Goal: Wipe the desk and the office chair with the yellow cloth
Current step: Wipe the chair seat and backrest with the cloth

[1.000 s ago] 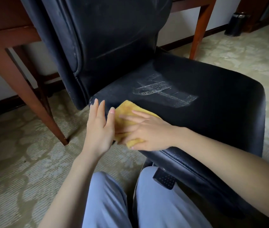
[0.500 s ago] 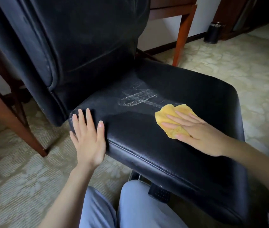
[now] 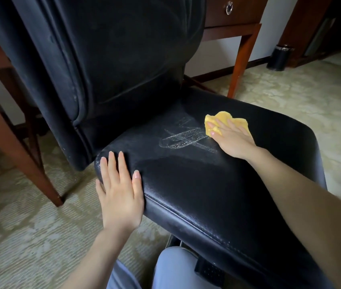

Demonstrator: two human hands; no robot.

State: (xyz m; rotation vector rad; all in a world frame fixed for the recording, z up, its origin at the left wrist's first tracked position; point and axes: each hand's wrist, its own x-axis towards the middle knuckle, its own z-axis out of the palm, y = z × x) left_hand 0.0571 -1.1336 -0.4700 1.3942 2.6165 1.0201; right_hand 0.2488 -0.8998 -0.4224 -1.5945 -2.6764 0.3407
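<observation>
Office chair seat, yellow cloth.
My right hand presses it flat, fingers straight; pale streaks just left of it; my left hand flat on seat corner.

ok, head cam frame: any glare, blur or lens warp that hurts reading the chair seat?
Head view: soft sheen on the seat, where whitish streaks catch the light; backrest nearly black, little detail; left desk leg slants, likely wide-angle warp; right hand and yellow cloth sharp, no visible blur.
</observation>
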